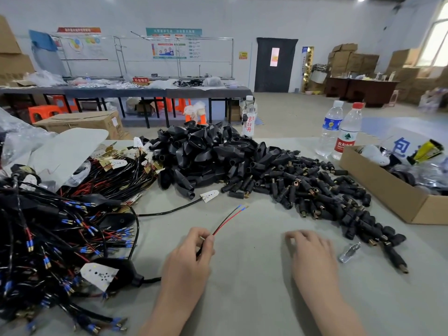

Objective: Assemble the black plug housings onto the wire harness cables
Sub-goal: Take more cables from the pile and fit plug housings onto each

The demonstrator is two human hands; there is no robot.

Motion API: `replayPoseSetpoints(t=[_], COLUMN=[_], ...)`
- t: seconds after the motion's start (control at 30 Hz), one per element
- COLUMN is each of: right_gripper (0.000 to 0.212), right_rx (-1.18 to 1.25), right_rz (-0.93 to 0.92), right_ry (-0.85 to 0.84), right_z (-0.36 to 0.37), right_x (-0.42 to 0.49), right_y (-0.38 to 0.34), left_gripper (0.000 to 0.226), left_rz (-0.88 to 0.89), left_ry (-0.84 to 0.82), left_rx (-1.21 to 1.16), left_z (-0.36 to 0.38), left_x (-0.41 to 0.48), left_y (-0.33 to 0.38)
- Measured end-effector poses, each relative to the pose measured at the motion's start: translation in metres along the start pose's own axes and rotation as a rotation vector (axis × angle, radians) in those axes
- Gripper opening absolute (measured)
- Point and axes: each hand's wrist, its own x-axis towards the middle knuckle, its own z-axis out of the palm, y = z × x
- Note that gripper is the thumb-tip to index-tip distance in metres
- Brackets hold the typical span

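Cable is pinched in the left hand; the right hand lies relaxed and empty. Its splayed ends could snag among the loose plugs.

The left hand pinched a red-black cable; the right hand lay, apparently empty, beside black plug housings.

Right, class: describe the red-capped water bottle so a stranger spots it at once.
Find the open brown cardboard box at the right edge. Two clear plastic bottles stand by its far left corner. The red-capped bottle with a red label is nearer the box; the blue-labelled bottle has a white cap.
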Motion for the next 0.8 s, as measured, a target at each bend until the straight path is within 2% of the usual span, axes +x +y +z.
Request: replayPoseSetpoints(t=[0.1, 0.17, 0.27, 0.43, 0.57, 0.63, 0.8], right_gripper=[0.042, 0.042, 0.042, 0.049, 0.029, 0.020, 0.023], right_rx=[0.060, 0.163, 0.228, 0.030, -0.083, -0.088, -0.042], right_rz=[0.134, 0.122, 0.071, 0.086, 0.168, 0.171, 0.153], right_ry=[0.115, 0.167, 0.143, 0.064, 0.106, 0.123, 0.071], right_z=[-0.007, -0.006, 0.001, 0.014, 0.013, 0.014, 0.011], right_x=[0.006, 0.015, 0.042, 0.095, 0.122, 0.125, 0.123], right_y=[0.013, 0.005, -0.015, -0.039, -0.041, -0.039, -0.029], left_gripper=[0.011, 0.007, 0.004, 0.018, 0.018, 0.021, 0.027], left_rz=[-0.053, -0.072, -0.088, -0.063, -0.080, -0.078, -0.062], left_ry=[-0.007, -0.024, -0.049, -0.042, -0.069, -0.068, -0.040], left_rx=[-0.076, -0.117, -0.149, -0.079, -0.053, -0.049, -0.068], left_z=[0.000, 0.001, 0.000, 0.001, 0.002, 0.003, 0.004], left_x=[0.002, 0.002, 0.002, 0.001, 0.003, 0.004, 0.005], left_y=[-0.002, -0.002, -0.001, -0.004, -0.005, -0.007, -0.011])
